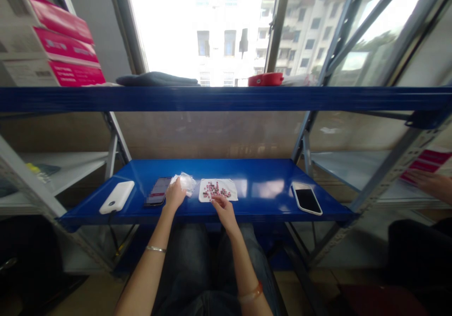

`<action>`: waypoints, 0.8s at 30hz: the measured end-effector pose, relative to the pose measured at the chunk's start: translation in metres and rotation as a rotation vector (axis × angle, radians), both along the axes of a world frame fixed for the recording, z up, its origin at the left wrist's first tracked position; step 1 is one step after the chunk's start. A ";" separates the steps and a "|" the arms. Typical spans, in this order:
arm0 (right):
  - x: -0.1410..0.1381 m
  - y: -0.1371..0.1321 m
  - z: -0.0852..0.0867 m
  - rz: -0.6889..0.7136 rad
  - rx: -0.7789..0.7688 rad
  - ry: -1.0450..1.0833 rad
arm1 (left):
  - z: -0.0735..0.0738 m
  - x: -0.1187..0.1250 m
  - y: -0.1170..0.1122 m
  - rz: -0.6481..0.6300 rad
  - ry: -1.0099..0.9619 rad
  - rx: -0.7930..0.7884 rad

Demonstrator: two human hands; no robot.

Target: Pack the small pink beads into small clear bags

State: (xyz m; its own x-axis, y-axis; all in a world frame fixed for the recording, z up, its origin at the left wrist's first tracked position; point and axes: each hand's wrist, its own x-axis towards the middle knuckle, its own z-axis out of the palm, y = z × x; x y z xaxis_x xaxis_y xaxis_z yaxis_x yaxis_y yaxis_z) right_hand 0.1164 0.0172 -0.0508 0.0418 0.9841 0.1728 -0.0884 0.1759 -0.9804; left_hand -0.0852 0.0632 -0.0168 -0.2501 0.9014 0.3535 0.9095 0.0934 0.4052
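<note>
My left hand (175,194) is closed on a bunch of crumpled clear plastic bags (186,183), held just above the blue shelf. To its right lies a white sheet (231,186) with many small pink and dark pieces (213,188) scattered over it. At the front edge of that sheet, my right hand (225,211) has its thumb and fingertips pinched together by the pieces. Whatever is between those fingertips is too small to make out. Beside my left hand lies a dark phone (158,191) with its screen lit.
A white power bank-like device (117,197) with a cable sits at the left end of the blue shelf (261,170). A white-framed phone (306,198) lies at the right. An upper shelf beam (226,99) crosses ahead. Another person's hand (429,184) touches a pink box at far right.
</note>
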 end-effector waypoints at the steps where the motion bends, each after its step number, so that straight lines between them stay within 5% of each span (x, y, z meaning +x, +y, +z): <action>1: -0.004 -0.001 -0.001 0.000 0.014 -0.021 | -0.003 0.000 -0.001 0.028 0.048 0.007; 10: -0.015 -0.005 -0.004 0.050 0.037 -0.101 | -0.008 0.009 -0.007 0.121 0.091 0.028; 15: -0.007 -0.001 -0.001 0.012 0.005 -0.010 | -0.006 0.021 -0.013 0.133 0.006 0.221; 19: 0.007 0.002 0.002 -0.107 -0.005 0.043 | -0.018 0.046 -0.025 0.001 -0.345 0.442; 22: 0.021 0.005 -0.002 -0.256 0.004 0.130 | -0.032 0.067 -0.035 -0.052 -0.716 0.429; 24: 0.029 0.009 -0.008 -0.316 0.019 0.223 | -0.040 0.078 -0.041 -0.061 -0.753 0.391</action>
State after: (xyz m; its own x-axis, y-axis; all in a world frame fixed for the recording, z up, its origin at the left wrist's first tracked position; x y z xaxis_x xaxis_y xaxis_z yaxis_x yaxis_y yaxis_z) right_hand 0.1449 0.0258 -0.0586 0.3810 0.9133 0.1437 -0.2371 0.2468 -0.9396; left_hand -0.0071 0.0226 -0.0569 -0.4986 0.7684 0.4012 0.3828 -0.2200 0.8972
